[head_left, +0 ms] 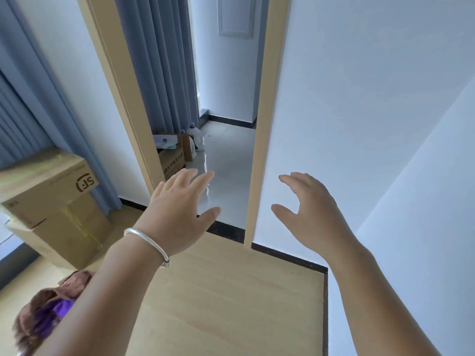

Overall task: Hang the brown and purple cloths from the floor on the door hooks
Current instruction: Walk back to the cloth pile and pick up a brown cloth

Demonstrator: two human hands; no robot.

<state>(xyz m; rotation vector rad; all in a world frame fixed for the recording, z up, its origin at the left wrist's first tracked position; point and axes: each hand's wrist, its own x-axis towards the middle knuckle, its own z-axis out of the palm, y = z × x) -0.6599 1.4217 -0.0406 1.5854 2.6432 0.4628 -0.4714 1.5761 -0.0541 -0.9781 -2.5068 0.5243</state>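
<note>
Hands hung out in front with nothing in them: the left hand (180,211) (silver bangle (147,240) at the wrist) and the right hand (308,211) both had fingers spread and relaxed, probably because no cloth had been picked up yet. Brown cloth (38,304) lay crumpled on the wooden floor (231,304) at lower left, with the purple cloth (60,308) bunched in its folds, both soft and rumpled, partly hidden by the left forearm

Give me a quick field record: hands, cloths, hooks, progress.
left hand: open, holds nothing, bracelet on wrist
right hand: open, holds nothing
brown cloth: on the floor, lower left, partly behind the left arm
purple cloth: bunched with the brown cloth, touching it
hooks: none in view
boxes: stacked left, by the curtain
progress: neither cloth picked up yet
</note>
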